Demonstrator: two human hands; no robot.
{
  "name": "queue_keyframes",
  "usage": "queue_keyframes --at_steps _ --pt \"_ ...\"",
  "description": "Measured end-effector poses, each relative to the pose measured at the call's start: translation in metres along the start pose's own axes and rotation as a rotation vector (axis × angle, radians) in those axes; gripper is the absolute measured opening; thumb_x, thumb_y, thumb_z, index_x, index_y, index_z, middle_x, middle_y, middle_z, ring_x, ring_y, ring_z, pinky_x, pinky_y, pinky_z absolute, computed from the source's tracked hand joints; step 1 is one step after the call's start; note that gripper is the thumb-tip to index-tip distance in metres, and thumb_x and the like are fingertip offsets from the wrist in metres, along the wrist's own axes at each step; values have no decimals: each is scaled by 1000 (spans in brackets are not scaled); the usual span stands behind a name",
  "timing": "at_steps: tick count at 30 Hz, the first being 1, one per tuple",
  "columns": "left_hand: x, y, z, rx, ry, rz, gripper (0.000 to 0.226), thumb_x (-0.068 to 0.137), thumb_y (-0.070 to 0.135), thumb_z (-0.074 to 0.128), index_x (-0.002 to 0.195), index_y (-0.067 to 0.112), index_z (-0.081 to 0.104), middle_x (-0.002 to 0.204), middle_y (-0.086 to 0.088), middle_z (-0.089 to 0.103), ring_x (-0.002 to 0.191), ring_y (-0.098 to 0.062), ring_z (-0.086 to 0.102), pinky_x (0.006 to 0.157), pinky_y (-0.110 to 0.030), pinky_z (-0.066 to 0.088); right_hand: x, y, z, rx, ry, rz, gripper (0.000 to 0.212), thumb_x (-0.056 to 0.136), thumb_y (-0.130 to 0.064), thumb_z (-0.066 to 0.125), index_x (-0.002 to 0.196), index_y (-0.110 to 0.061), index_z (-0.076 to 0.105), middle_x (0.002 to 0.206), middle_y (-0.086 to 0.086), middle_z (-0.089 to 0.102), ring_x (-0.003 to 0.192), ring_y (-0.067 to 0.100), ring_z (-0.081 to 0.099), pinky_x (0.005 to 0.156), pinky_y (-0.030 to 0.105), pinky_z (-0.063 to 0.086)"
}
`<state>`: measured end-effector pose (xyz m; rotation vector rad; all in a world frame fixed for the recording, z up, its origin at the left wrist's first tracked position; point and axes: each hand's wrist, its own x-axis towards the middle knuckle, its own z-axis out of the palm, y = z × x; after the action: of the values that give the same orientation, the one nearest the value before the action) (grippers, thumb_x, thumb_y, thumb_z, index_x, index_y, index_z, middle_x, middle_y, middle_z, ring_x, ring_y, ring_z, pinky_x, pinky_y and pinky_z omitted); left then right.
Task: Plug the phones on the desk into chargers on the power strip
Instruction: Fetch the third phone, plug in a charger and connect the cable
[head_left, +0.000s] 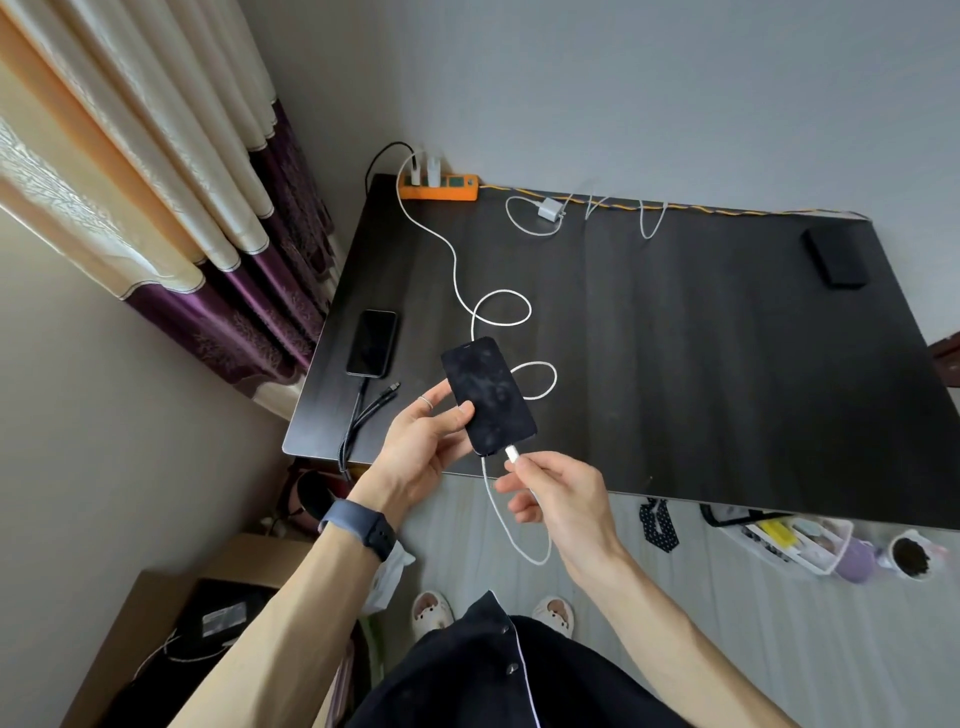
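My left hand (423, 447) holds a dark phone (488, 395) just above the desk's front edge, screen up. My right hand (556, 493) pinches the white cable plug (511, 453) at the phone's bottom port. That white cable (457, 270) loops across the desk to a white charger in the orange power strip (439, 188) at the back left corner. A second phone (372, 343) lies flat near the left edge with a black multi-head cable (358, 415) at its lower end. A third dark phone (836, 257) lies at the far right.
A loose white charger (549, 209) with its coiled cable lies near the back edge of the dark desk (701, 338). A yellow cord runs along the back. Curtains hang at left. Boxes and a basket sit on the floor below.
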<state>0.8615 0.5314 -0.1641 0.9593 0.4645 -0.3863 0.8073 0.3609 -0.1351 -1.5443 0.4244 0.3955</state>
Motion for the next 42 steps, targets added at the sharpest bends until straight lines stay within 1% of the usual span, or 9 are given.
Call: queue_keyframes --at_steps 5,11,16,20,24,29,32,36,42 --pt "-1 -12 0 77 81 6 42 93 -2 59 132 12 54 101 -23 59 95 -35 55 67 -30 60 2 9 3 -4 21 6 18 98 -9 58 89 -9 74 79 5 78 56 9 62 54 21 52" --pt "2 -22 2 264 117 64 47 95 -4 56 132 25 49 77 -7 70 77 -22 74 64 -33 61 12 30 -6 -77 -9 75 18 99 -12 58 92 -12 74 81 2 78 59 10 63 57 24 54" --pt "21 -30 -7 501 179 4 52 93 -9 52 139 15 47 50 16 54 70 -15 61 80 -42 55 37 53 -28 -516 -299 152 19 94 -40 59 100 -27 72 94 -10 78 90 3 71 86 27 56" --pt "53 -20 -31 618 366 -31 58 91 -6 49 143 19 45 87 -4 73 93 -34 70 88 -55 56 71 54 -42 -703 -323 58 20 93 -45 59 104 -32 69 105 -15 72 99 -2 65 83 15 48" --pt "92 -15 -61 697 489 -66 59 90 -6 48 145 14 40 128 -15 63 107 -30 65 95 -41 54 102 45 -41 -667 -134 -147 8 94 -33 61 96 -31 68 99 -17 69 94 1 65 88 24 52" --pt "167 3 -82 670 477 -109 59 89 -7 49 141 20 44 110 -8 66 99 -28 67 89 -40 56 175 29 -17 -932 97 -483 25 91 -37 64 113 -26 68 125 -8 60 111 18 55 94 31 47" --pt "209 10 -86 668 440 -145 58 89 -6 48 138 23 46 121 -8 65 108 -27 65 97 -42 53 212 33 -4 -1193 18 -313 46 93 -51 53 135 -33 56 156 -1 38 138 28 38 102 44 44" --pt "259 13 -96 795 428 -144 58 85 2 49 136 31 49 124 -3 67 110 -23 64 101 -37 50 248 39 9 -1279 -255 29 57 97 -58 39 149 -34 39 168 0 11 149 31 21 115 47 33" --pt "274 26 -92 1064 478 -36 55 91 8 57 143 22 47 127 -7 64 118 -25 60 102 -30 43 254 61 32 -1403 -290 -14 62 95 -56 44 148 -23 37 157 5 23 134 28 40 102 45 47"
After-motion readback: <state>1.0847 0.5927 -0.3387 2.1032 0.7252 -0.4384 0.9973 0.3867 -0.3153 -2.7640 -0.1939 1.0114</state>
